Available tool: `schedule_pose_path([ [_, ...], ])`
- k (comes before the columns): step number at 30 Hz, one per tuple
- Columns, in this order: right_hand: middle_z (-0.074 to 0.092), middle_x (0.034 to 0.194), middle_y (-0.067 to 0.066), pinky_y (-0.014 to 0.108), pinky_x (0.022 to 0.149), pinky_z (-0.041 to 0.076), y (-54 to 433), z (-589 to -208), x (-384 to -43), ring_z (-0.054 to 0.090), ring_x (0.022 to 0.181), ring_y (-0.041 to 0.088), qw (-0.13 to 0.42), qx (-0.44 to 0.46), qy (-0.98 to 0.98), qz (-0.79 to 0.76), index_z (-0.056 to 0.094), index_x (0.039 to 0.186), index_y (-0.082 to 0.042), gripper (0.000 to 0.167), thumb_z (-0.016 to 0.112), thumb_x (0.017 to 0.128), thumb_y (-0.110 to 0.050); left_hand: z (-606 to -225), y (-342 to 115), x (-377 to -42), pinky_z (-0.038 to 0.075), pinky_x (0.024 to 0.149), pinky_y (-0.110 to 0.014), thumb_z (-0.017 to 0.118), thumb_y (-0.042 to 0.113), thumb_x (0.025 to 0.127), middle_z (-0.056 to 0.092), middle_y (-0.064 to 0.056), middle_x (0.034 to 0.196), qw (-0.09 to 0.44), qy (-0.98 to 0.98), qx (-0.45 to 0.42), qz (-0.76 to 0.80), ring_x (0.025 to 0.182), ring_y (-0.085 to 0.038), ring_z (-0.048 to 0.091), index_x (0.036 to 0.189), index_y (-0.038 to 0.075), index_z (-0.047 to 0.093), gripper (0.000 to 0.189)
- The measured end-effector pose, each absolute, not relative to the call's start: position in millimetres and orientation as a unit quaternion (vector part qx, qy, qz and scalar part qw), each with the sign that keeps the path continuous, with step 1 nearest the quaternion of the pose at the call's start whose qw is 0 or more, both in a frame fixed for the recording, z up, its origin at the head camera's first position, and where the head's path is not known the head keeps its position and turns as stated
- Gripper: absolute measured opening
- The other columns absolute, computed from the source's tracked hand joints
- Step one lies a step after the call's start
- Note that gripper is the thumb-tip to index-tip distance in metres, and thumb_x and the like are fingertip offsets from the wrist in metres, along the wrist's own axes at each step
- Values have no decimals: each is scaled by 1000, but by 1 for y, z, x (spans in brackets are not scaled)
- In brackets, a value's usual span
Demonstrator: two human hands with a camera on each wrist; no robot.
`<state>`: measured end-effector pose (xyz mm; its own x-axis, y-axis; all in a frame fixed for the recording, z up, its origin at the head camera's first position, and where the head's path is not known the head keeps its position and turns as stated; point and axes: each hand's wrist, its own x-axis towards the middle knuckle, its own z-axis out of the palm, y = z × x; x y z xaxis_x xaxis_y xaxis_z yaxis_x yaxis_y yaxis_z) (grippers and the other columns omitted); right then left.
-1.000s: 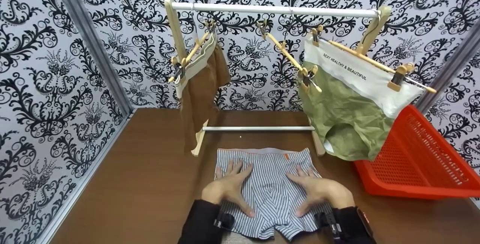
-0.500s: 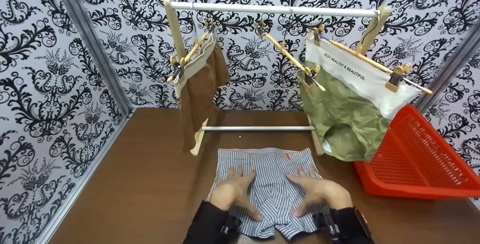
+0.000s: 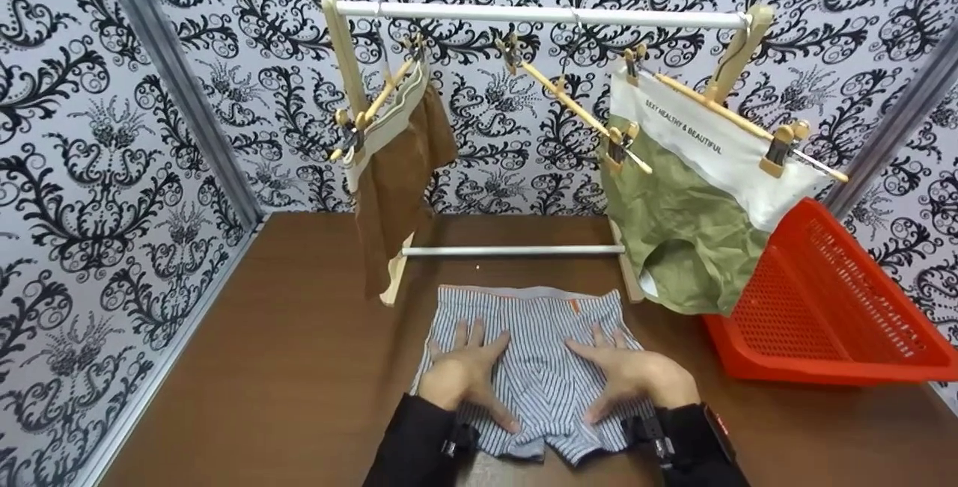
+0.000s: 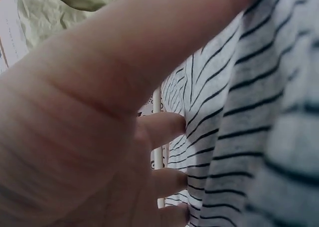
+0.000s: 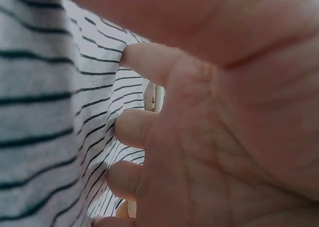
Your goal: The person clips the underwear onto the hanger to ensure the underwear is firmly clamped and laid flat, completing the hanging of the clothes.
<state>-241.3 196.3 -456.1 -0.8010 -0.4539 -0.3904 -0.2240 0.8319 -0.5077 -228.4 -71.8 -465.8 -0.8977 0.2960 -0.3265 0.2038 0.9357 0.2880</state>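
Note:
Striped boxer briefs (image 3: 535, 337), white with dark lines and a small orange tag at the waistband, lie flat on the brown table with the waistband toward the rack. My left hand (image 3: 468, 375) rests on their left side with fingers spread. On the right side my right hand (image 3: 625, 375) lies the same way, its thumb pointing inward. In the left wrist view, fingertips (image 4: 172, 182) touch the striped cloth (image 4: 224, 137). The right wrist view has the fingertips (image 5: 130, 127) on the fabric (image 5: 94, 87) too. Neither hand grips anything.
A drying rack (image 3: 539, 14) stands behind the briefs. Brown underwear (image 3: 404, 173) hangs at its left, green underwear (image 3: 681, 203) at its right, with a bare clip hanger (image 3: 565, 102) between. A red basket (image 3: 808, 322) sits on the right of the table (image 3: 284, 367).
My left hand has shifted slightly to the right over the briefs; the right hand has barely moved. The middle hanger has swung a little.

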Motion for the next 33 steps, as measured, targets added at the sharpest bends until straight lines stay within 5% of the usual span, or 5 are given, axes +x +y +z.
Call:
schedule_pose_path([
  [7,15,165,20,56,118,19,210,-431,-247,22,149,41,93,-245,894,-362,16,161,-2,104,79,87,-38,-459,-76,-241,22,112,-70,89,55,68,24,-26,162,114,955,176,210,149,-46,20,158,10,33,115],
  [12,22,165,15,46,116,30,206,-385,-236,30,147,39,-15,-206,824,-528,13,163,-11,96,76,92,-27,-426,-75,-269,39,110,-50,74,42,91,50,-21,147,34,913,183,364,134,-35,49,146,0,47,75],
  [17,35,161,8,29,106,42,195,-337,-229,43,141,32,-83,-162,765,-617,18,162,-22,90,75,93,-27,-385,-68,-300,52,93,-40,67,33,98,64,-14,126,-32,842,150,518,107,-26,64,129,2,59,45],
  [23,41,157,11,27,103,46,184,-301,-239,50,136,31,-159,-160,755,-616,23,161,-18,87,75,92,-27,-338,-58,-334,55,88,-40,59,26,104,63,-16,120,-26,736,100,669,102,-28,64,131,0,57,38],
  [33,48,152,10,29,101,48,177,-281,-249,54,131,27,-186,-148,733,-637,34,157,-14,74,72,95,-21,-275,-29,-352,56,81,-33,50,35,108,64,-9,124,-7,668,71,740,103,-24,66,137,4,55,42],
])
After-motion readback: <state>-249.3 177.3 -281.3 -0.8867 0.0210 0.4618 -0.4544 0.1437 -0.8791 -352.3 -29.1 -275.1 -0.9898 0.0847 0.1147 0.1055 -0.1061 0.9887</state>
